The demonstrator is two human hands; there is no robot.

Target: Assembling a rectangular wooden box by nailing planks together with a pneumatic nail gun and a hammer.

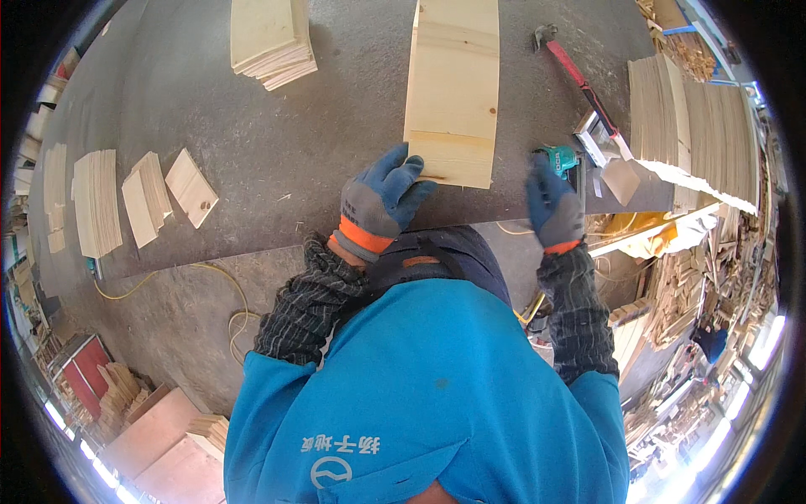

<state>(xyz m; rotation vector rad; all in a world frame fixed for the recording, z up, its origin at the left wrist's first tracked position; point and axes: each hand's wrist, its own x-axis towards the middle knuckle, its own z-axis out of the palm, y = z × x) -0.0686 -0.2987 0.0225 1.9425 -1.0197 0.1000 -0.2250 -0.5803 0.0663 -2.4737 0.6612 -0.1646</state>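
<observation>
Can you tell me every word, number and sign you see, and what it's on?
Blue shirt: white characters and a round emblem; I won't copy them out.
Teal power tool: pale lettering; not copied either.
Left glove: dark lettering on its grey part, too small to read surely.

The long board (453,84) and far wood stack (267,35) are being cut off by the top edge; the board's near left corner is being hidden by left fingers (401,176); right fingers (543,186) are being blurred, contact with the green tool (562,157) being left unclear
</observation>
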